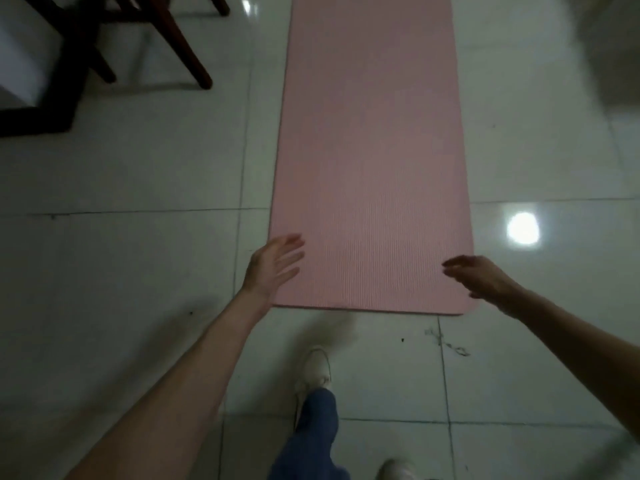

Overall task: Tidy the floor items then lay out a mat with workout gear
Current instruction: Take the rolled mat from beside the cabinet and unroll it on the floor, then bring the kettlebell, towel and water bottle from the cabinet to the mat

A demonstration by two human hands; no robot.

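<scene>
Glossy pale tiled floor [138, 271] fills the view, with a bright lamp glare off to the right. Down the middle runs the pink mat [370, 150], rolled out flat and stretching away to the top edge, its near end lying square just ahead of the person's feet. Nothing sits on it. Upper left, dark wooden chair legs [187, 53] stand on the tiles, well apart from the mat. Now the arms: both bare, both reaching forward. The left hand [273, 268] is at the mat's near left corner, fingers straight and loosely spread, palm turned inward, gripping nothing. The right hand [481, 277] is over the near right corner, fingers slack and pointing left, empty too; whether it touches the mat is hard to say through the blur. Below, a blue trouser leg [318, 427] and a white shoe [315, 370] step toward the mat's end.
</scene>
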